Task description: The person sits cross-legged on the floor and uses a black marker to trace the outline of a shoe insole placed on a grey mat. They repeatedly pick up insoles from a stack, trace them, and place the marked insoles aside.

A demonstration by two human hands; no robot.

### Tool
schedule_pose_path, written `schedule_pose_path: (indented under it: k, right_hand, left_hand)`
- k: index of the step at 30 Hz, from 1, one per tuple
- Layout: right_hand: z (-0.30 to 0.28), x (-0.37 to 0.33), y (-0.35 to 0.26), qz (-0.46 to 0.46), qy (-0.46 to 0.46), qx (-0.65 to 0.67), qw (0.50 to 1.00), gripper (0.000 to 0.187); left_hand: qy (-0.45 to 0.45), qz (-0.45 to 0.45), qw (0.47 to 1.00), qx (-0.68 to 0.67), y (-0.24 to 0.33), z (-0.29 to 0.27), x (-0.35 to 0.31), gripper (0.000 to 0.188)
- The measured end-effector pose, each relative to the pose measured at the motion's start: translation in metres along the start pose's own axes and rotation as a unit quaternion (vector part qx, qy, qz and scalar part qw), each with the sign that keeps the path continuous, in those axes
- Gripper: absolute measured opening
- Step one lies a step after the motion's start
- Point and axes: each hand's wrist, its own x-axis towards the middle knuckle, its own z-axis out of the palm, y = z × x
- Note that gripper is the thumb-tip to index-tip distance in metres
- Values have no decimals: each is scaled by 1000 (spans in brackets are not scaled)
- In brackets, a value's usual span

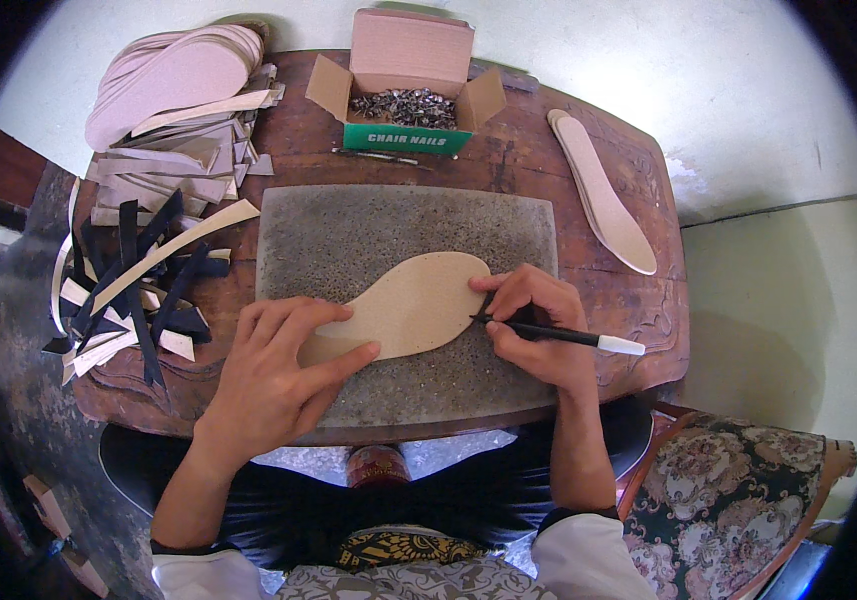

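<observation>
A beige insole (414,300) lies across a grey speckled stone slab (319,235), its wide rounded end toward the right. My left hand (284,350) holds its narrow end against the slab, with the thumb and fingers spanning it; that end is partly hidden beneath the hand. Between the fingers and thumb of my right hand (544,325) is a black marker pen (559,333) with a white end pointing right. The pen's tip meets or nearly meets the insole's right edge, and a fingertip of the same hand rests at the edge just above.
Behind the slab stands an open green box (409,138) of small metal nails (404,106). Stacked soles (179,75) fill the far left, above black and cream strips (139,270). More insoles (604,195) lie right on the carved wooden table (509,180). A floral chair (729,480) stands lower right.
</observation>
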Motion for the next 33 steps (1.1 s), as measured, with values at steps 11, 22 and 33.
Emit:
schedule_pose_path:
  k: [11,22,33]
  right_hand:
    - [1,1,1,-5,1,6,1000,15]
    - [0,0,1,4,-7,4,1000,16]
    - [-10,-7,-11,62,191,152,968,8]
  left_hand:
    - [-4,-3,1000,-3,0,-1,0,44]
    - [-6,-5,1000,-5,-1,0,-1,42]
    - [-9,0,1000,-9,-3,0,-1,43]
